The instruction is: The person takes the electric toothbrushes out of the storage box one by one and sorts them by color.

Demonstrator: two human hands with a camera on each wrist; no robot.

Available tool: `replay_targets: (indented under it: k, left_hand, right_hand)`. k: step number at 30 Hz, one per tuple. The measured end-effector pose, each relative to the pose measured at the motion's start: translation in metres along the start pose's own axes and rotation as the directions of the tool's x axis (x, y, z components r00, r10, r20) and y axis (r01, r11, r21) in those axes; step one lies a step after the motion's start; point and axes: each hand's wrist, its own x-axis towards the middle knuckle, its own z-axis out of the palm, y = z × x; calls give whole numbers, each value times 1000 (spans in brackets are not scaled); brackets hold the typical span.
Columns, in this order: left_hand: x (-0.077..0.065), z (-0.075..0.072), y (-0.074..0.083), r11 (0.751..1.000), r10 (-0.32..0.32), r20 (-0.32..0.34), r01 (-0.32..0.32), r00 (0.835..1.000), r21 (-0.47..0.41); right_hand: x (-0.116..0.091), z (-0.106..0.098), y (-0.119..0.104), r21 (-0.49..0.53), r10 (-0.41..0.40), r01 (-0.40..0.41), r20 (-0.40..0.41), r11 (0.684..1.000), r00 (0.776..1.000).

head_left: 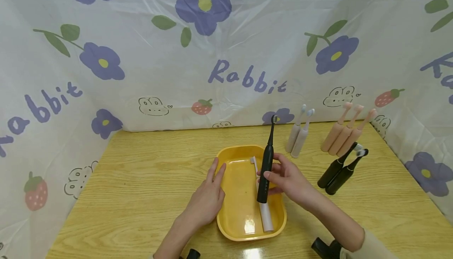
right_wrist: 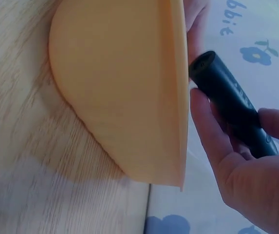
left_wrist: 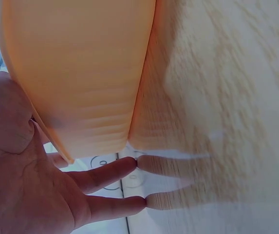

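Observation:
My right hand (head_left: 293, 179) holds a black electric toothbrush (head_left: 266, 174) between thumb and fingers, head pointing up and away, over the right side of a yellow tray (head_left: 238, 202). In the right wrist view the toothbrush's flat base (right_wrist: 205, 61) shows just past the tray's rim. Inside the tray lies a white electric toothbrush (head_left: 266, 219), its middle partly hidden by the black one. My left hand (head_left: 207, 202) rests at the tray's left rim with fingers extended. In the left wrist view two straight fingers (left_wrist: 112, 173) reach down beside the tray wall to the tabletop.
To the right of the tray stand two light grey toothbrushes (head_left: 300, 139), several pink toothbrushes (head_left: 341, 139) and two black toothbrushes (head_left: 337, 176). A printed cloth (head_left: 226, 105) hangs behind the wooden table (head_left: 148, 180) and along its sides.

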Motion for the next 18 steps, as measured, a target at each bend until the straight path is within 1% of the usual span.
replay_targets:
  k: [4,6,8,12,14,18]
  left_hand:
    - [0,0,0,1000,4,1,-4,1000,4]
    - [1,0,0,1000,7,0,-7,1000,6]
    - [1,1,0,1000,9,0,-9,1000,5]
    - [1,1,0,1000,4,4,-4,1000,1]
    - [1,1,0,1000,0,6,0,1000,-1]
    - [1,0,0,1000,-6,10,6,1000,-5]
  right_hand:
    - [-3,0,0,-48,-73,70,-75,996,994]
    - [-5,0,0,-69,-113,105,-125,992,986]
    - [-7,0,1,-108,-157,139,-176,984,972]
    - [-13,-1,5,-182,-254,211,-258,960,932]
    - [-17,-1,9,-222,-309,251,-289,942,906]
    - [-25,1,17,-266,-404,325,-340,908,850]
